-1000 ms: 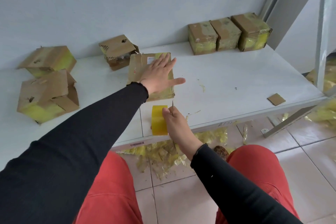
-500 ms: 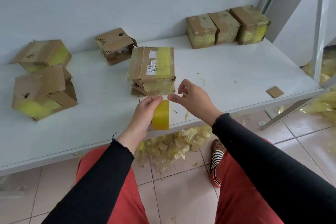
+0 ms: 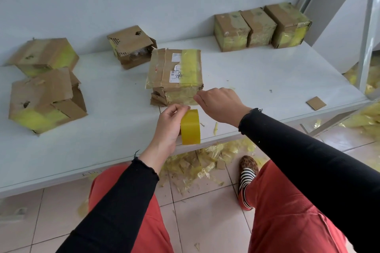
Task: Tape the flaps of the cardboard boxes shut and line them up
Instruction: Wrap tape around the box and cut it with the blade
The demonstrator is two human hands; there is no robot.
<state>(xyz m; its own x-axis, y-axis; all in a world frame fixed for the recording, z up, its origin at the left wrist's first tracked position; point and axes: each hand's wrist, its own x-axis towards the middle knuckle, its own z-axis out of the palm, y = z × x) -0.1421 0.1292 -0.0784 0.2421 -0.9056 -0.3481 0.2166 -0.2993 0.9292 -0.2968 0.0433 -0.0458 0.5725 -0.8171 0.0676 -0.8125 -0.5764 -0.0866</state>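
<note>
We hold the yellow tape roll [image 3: 190, 126] upright in our left hand [image 3: 169, 127], fingers curled round it, above the front edge of the white desk [image 3: 267, 80]. Our right hand [image 3: 221, 104] sits just beside the roll, its fingertips pressed together in a pinching grip; what they pinch we cannot tell. The partly taped cardboard box [image 3: 174, 74] stands at the desk centre, just behind both hands. Three taped boxes [image 3: 261, 26] stand touching in a row at the back right. Three open-flapped boxes [image 3: 47, 96] lie at the left and back centre. Tape scraps [image 3: 205, 162] litter the floor
</note>
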